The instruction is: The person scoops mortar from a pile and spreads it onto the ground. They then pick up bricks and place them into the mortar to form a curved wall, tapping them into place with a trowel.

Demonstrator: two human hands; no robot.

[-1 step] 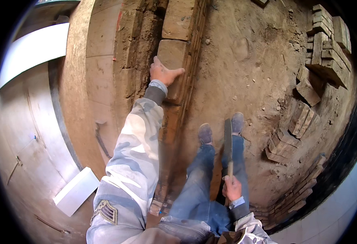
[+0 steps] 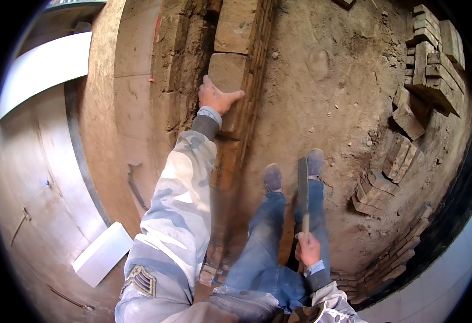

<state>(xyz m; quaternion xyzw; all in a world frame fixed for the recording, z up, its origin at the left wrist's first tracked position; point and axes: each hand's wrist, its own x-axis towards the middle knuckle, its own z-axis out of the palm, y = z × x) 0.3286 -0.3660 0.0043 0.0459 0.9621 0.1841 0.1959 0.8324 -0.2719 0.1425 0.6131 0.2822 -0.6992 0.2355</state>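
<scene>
My left hand (image 2: 218,98) spans a tan brick (image 2: 229,67) on top of a low brick wall (image 2: 238,35). Its fingers reach the brick's left edge and the thumb stretches to the right edge, gripping it across the width. Low in front of my legs, my right hand (image 2: 307,250) is closed around the wooden handle of a bricklayer's knife (image 2: 302,185). The knife's long, flat, dark blade points away from me, above my right leg and shoe. More bricks continue the row beyond and nearer than my left hand.
Left of the row runs a dirt-filled gap, then a ledge (image 2: 133,102) with a bent metal piece (image 2: 135,185) lying on it. White blocks (image 2: 102,253) stand farther left. Loose bricks (image 2: 400,156) and a brick stack (image 2: 435,64) lie on the dirt floor (image 2: 306,81) at right.
</scene>
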